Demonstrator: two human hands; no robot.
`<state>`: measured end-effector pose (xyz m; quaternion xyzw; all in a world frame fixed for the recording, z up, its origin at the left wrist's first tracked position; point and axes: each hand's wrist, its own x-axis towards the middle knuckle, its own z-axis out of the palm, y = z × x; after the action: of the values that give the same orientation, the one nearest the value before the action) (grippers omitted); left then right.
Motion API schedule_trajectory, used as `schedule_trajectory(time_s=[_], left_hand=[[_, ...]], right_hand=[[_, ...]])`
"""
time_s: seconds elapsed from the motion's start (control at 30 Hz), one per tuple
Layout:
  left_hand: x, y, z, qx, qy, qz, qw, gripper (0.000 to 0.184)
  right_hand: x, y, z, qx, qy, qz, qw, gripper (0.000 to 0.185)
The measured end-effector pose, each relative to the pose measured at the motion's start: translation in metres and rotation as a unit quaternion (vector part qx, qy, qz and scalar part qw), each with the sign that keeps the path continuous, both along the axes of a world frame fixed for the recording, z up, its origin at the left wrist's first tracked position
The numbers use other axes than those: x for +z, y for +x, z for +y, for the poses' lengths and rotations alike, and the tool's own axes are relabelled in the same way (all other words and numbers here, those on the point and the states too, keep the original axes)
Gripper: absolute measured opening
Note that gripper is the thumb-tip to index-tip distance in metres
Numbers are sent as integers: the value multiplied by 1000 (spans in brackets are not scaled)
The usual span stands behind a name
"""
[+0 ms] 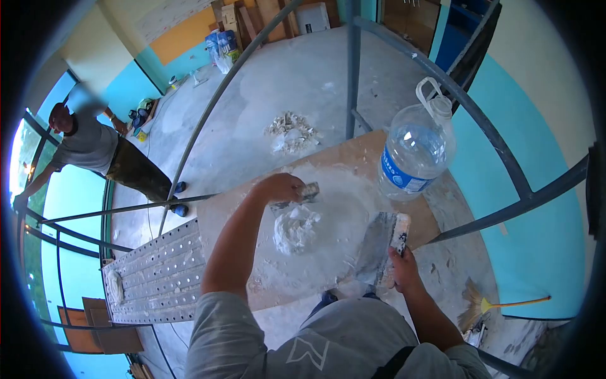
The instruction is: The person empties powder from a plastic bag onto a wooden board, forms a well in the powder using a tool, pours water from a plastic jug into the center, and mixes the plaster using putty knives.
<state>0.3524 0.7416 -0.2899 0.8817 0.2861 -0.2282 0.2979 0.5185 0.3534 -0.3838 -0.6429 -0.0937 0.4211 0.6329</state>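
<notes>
A mound of white plaster (298, 231) lies on a whitened board (341, 252). My left hand (279, 189) is closed round the handle of a small scraper (309, 192), just above the far side of the mound. To the right, my right hand (404, 270) grips the handle of a wide flat trowel (377, 247), whose grey blade faces the mound and is smeared with plaster. A large clear water bottle (416, 151) with a blue label stands upright on the board, beyond the trowel.
Scaffold bars (502, 142) surround the board, with a perforated metal plank (158, 275) at the left. A co-worker (95, 145) stands at the far left. Debris (292, 132) lies on the floor ahead; a broom (483, 305) lies at the lower right.
</notes>
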Motion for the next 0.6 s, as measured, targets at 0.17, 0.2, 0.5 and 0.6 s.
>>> schedule_trajectory(time_s=[0.17,0.2,0.5,0.6], left_hand=[[-1,-46,-109,-78,158,-77,981,35],[3,-54,-123,-70,176,-92,978,31],[54,-146,-194,508,126,-183,833,22],[-22,-194,-206,658,-67,-415,625,20]], right_hand=[[-4,3,9,51,-30,-68,996,35],[-1,4,12,63,-29,-81,994,36],[-10,30,66,176,-71,-197,962,39],[-25,34,92,198,-94,-186,958,39]])
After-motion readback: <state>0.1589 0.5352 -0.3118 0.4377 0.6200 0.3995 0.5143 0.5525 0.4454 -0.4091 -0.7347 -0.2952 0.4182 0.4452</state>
